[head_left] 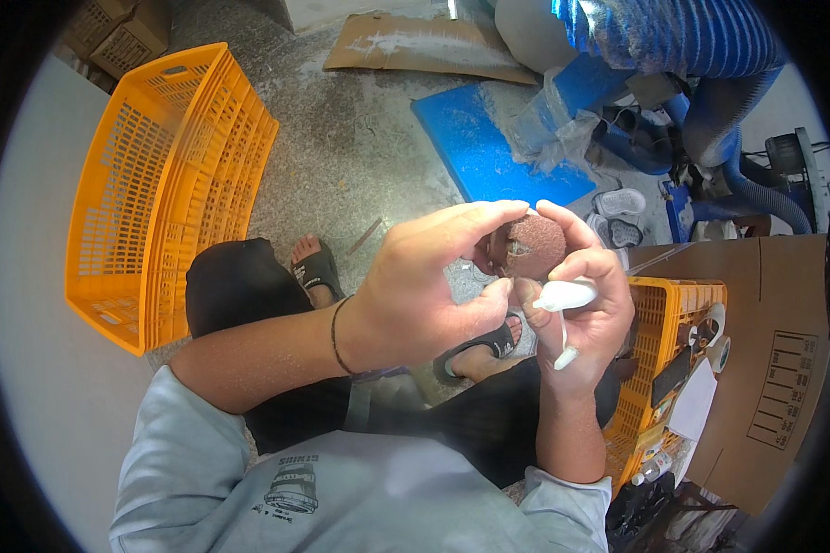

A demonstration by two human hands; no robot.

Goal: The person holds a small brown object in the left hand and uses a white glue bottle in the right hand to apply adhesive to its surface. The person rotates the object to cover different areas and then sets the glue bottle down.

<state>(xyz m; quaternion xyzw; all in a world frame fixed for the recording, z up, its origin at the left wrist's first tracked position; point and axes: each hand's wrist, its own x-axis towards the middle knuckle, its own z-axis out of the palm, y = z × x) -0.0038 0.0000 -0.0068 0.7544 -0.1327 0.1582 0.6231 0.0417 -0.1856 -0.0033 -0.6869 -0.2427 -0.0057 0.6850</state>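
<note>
Between my two hands, in front of my body, is a rounded brown piece [537, 247] with a rough, grainy surface like abrasive. A small pale spot or hole shows on its face. My left hand [415, 286] is closed on its left side, the index fingertip along the top edge and the thumb low. On its right side my right hand [590, 309] is closed too, a fingertip at the upper edge. A smooth white piece [567, 295] with a thin stem down to a small knob is tucked among the right fingers. Its exact kind I cannot make out.
Stacked orange crates [171, 194] stand at the left. Another orange crate [632, 396], carrying tape and papers, is close at my right beside a large cardboard box [756, 369]. Farther off lie a dusty blue board [470, 129], blue ribbed hoses [673, 37] and flattened cardboard [424, 46].
</note>
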